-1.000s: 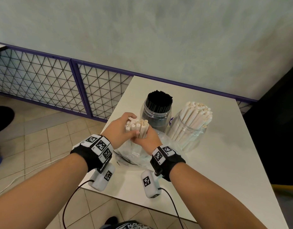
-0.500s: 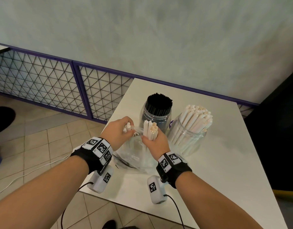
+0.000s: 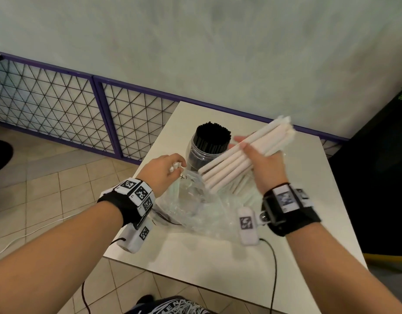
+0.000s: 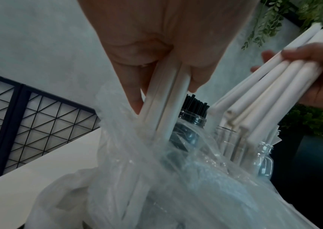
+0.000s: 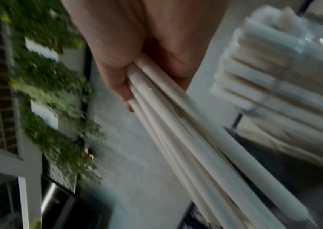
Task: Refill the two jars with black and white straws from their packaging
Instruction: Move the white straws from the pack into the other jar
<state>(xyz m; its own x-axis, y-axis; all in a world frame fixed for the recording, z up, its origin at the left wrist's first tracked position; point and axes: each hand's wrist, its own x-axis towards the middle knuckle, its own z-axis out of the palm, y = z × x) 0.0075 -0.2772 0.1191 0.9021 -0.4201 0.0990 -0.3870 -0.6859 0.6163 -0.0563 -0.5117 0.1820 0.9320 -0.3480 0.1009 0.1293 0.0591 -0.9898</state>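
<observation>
On the white table (image 3: 308,200) lies a clear plastic bag (image 3: 195,205). My left hand (image 3: 177,166) pinches a few white straws (image 4: 156,117) that stand in the bag's mouth. My right hand (image 3: 247,150) grips a bundle of white straws (image 3: 222,171), clear of the bag and tilted up to the right. The bundle hangs in front of the clear jar of white straws (image 4: 262,158), which the hand mostly hides in the head view. The clear jar packed with black straws (image 3: 209,146) stands upright just behind the bag. The right wrist view is blurred and shows the gripped bundle (image 5: 186,139) beside the white-straw jar (image 5: 274,77).
A purple-framed wire mesh fence (image 3: 59,105) runs along the table's left and back, with tiled floor (image 3: 48,189) below. A dark planter with green leaves (image 3: 376,177) stands at the table's right. Cables hang from both wrists over the table's near edge.
My right hand has pulled the bundle of white straws out of the bag and swung it up and to the right. My left hand stays at the bag's mouth with a few straws.
</observation>
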